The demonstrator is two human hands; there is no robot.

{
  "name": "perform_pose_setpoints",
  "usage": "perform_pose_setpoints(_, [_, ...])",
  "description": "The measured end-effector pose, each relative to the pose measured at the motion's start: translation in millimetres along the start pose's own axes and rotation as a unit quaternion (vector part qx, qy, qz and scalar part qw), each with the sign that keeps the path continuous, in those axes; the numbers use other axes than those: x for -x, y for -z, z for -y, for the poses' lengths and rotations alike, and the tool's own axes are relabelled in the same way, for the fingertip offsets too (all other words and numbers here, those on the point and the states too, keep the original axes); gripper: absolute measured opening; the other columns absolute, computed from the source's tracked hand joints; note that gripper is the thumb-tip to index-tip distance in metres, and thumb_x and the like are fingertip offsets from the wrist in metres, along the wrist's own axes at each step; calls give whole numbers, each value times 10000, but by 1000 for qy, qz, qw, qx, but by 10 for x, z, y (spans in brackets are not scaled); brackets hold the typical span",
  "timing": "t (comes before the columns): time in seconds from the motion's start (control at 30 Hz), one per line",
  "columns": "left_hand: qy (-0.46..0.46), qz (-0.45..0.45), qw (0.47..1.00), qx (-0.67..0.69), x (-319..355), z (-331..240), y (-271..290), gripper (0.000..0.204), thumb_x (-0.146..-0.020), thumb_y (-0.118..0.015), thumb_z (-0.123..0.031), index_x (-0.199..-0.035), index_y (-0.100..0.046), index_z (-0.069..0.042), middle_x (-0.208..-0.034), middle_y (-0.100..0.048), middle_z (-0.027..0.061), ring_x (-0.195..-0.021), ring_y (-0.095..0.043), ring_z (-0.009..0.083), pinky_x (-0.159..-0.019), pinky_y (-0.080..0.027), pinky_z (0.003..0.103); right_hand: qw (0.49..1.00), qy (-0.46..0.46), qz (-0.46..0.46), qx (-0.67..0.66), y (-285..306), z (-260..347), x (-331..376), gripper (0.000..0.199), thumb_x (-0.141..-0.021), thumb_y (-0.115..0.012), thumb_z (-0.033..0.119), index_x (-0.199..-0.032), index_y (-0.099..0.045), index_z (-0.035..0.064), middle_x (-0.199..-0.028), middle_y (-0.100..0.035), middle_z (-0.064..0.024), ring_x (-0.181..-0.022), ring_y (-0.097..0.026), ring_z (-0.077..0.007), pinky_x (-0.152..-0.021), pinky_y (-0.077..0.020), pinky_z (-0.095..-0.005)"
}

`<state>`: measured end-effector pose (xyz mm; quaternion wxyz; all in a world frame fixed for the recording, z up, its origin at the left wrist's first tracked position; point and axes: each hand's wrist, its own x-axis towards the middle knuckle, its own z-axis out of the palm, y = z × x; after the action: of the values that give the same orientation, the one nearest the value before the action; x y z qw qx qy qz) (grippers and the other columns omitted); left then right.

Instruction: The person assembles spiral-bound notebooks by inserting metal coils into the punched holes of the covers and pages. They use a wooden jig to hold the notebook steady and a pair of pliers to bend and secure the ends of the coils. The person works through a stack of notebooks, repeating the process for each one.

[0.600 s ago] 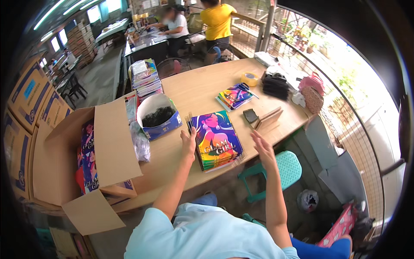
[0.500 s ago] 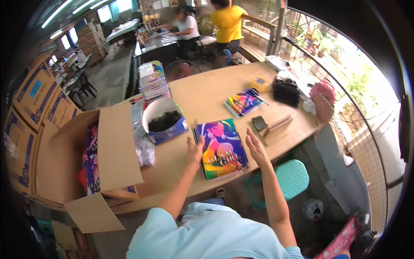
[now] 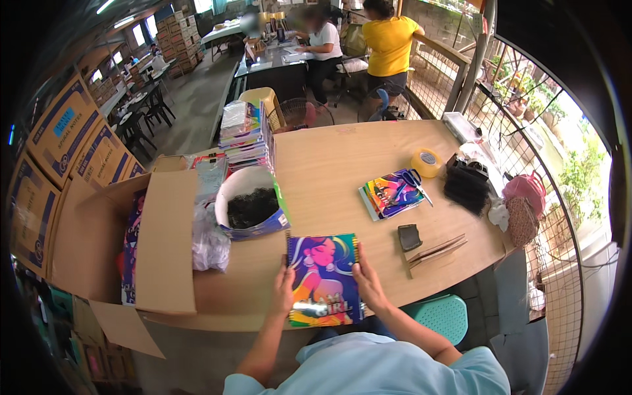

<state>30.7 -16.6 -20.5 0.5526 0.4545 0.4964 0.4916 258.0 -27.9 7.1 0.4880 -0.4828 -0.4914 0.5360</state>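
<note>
A stack of spiral notebooks (image 3: 324, 276) with a bright purple, pink and yellow cover lies at the table's near edge, in front of my body. My left hand (image 3: 284, 291) presses on its left side, and my right hand (image 3: 370, 284) grips the right side. Wire coils show along both side edges, so the notebooks seem to face opposite ways; how many there are is hidden. Farther off to the right lies a smaller pile of colourful notebooks (image 3: 388, 197), with dark-handled scissors (image 3: 416, 183) on top.
At left stands an open carton (image 3: 168, 243) with notebooks inside. Beside it are a cut-down tub (image 3: 253, 227) of black coils, a plastic bag (image 3: 209, 243) and a tall notebook stack (image 3: 247, 138). Yellow tape (image 3: 426, 162), a dark block (image 3: 409, 237) and cardboard strips (image 3: 438, 252) lie at right.
Both hands have closed in on the notebook stack from its sides; the right hand was apart from it before. The stack now sits straighter and nearer my body. The view has shifted.
</note>
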Motion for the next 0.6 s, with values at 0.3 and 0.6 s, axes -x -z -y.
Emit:
perform_pose_setpoints(0.3, [-211, -198, 922, -259, 658, -1289, -101, 695, -965, -528, -323, -1492, -249, 33, -1555, -257, 208, -1417, -310, 290, -1172, -187, 406, 955, -4, 158, 250, 1926, -479, 800, 231, -925, -590, 70, -1140, -657, 21, -1024, -695, -165, -958, -683, -239, -853, -525, -348])
perform_pose_setpoints(0.6, [-191, 252, 935, 160, 1065, -1157, -2035, 554, -884, -658, -390, -1240, -564, 24, -1174, -626, 203, -1075, -606, 292, -989, -421, 458, 730, -37, -242, 638, 4808, -1278, 573, 646, -929, -576, 285, -1496, -311, 121, -1561, -239, -199, -1415, -259, -405, -1141, -240, -486])
